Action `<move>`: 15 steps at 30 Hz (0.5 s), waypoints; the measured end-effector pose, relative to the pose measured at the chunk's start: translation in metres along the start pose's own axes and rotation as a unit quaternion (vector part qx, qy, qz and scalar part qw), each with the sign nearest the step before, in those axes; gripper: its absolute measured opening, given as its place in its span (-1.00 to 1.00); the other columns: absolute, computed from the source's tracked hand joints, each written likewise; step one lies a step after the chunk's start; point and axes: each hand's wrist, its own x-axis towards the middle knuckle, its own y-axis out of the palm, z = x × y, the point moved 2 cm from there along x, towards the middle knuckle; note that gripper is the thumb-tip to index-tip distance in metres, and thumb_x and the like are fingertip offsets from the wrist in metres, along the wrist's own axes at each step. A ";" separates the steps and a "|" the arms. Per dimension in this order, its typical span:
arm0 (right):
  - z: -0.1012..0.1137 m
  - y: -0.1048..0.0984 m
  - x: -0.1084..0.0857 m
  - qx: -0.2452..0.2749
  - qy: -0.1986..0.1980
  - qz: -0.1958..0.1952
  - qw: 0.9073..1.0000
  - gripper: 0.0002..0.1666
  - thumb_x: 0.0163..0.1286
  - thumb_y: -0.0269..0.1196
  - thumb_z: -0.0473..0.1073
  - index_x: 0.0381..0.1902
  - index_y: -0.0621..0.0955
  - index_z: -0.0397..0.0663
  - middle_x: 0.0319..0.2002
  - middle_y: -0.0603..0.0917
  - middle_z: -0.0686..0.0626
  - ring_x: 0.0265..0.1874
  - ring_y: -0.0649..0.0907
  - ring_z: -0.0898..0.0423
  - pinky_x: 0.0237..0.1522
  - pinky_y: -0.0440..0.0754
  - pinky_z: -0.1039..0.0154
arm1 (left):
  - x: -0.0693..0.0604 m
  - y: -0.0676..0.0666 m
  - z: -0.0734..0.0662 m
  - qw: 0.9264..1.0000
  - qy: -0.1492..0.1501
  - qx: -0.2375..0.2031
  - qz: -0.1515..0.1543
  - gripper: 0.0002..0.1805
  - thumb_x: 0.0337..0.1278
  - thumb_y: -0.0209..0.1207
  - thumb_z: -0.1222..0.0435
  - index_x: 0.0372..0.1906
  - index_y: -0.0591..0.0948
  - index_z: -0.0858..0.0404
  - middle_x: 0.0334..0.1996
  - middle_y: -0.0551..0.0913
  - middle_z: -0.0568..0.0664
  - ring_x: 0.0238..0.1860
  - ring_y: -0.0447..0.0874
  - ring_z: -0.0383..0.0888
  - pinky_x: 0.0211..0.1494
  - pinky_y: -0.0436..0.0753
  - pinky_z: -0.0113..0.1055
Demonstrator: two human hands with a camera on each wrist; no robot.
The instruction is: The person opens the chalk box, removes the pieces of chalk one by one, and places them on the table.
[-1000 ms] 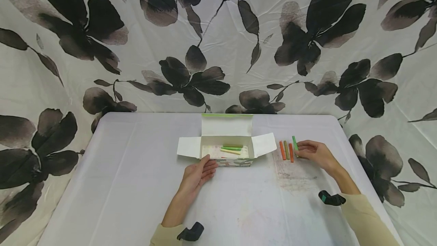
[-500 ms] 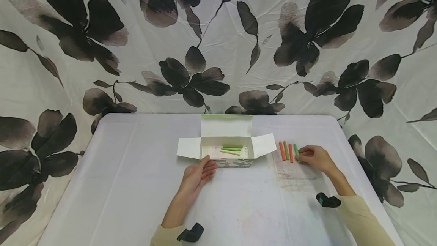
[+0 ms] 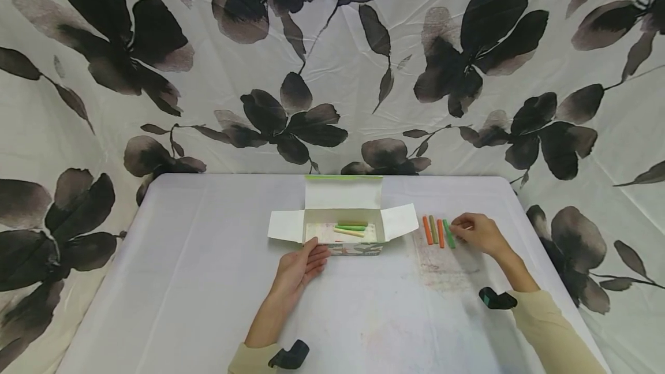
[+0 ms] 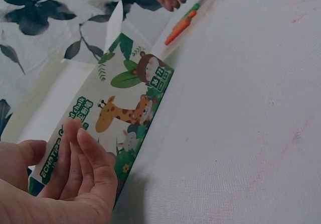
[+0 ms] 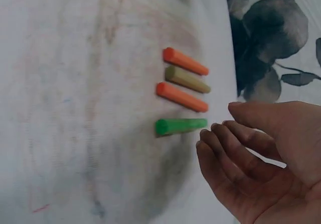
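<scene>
An open chalk box (image 3: 356,249) with cartoon animals on its front stands at mid-table. My left hand (image 3: 303,264) holds its front wall, thumb at the top edge and fingers against the printed face. Inside lie green and pale yellow chalk sticks (image 3: 350,228). To the right of the box, several chalks form a row: an orange chalk (image 5: 185,61), an olive chalk (image 5: 187,79), another orange chalk (image 5: 181,97) and a green chalk (image 5: 180,126). My right hand (image 3: 480,234) is beside the green chalk's far end, fingers loosely bent and holding nothing.
The box's side flaps (image 3: 286,225) and back lid (image 3: 343,192) spread outward. Chalk smudges mark the white tablecloth (image 3: 447,270) near the row. A floral curtain (image 3: 291,62) hangs behind the table edge.
My right hand has set the green chalk down at the right end of the row, let go of it and drawn slightly away. The left hand stays at the box.
</scene>
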 end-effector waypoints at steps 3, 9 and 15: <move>0.011 -0.007 0.001 0.011 -0.021 -0.012 1.000 -0.71 0.51 0.28 -0.20 -0.08 0.67 -0.41 -0.27 0.75 -0.24 -0.34 0.74 -0.09 -0.36 0.65 0.20 | -0.001 -0.001 0.000 1.000 0.000 -0.001 -0.001 -0.49 0.47 0.22 0.08 0.09 0.60 0.51 -0.14 0.78 0.10 -0.18 0.74 -0.22 -0.10 0.70 -0.45; 0.033 -0.019 0.006 0.029 -0.064 -0.031 0.997 -0.71 0.53 0.27 -0.17 -0.10 0.67 -0.38 -0.26 0.77 -0.28 -0.33 0.76 -0.16 -0.32 0.71 0.20 | 0.000 0.000 -0.001 1.000 -0.005 0.001 -0.006 -0.52 0.50 0.19 0.09 0.07 0.61 0.50 -0.13 0.78 0.10 -0.15 0.75 -0.19 -0.10 0.71 -0.44; 0.056 -0.025 0.013 0.020 -0.097 -0.041 0.994 -0.75 0.51 0.30 -0.16 -0.12 0.69 -0.31 -0.33 0.77 -0.15 -0.34 0.75 -0.07 -0.32 0.68 0.23 | 0.000 0.000 0.000 1.000 -0.003 0.001 -0.001 -0.51 0.51 0.18 0.09 0.09 0.60 0.52 -0.13 0.77 0.11 -0.13 0.76 -0.18 -0.10 0.71 -0.44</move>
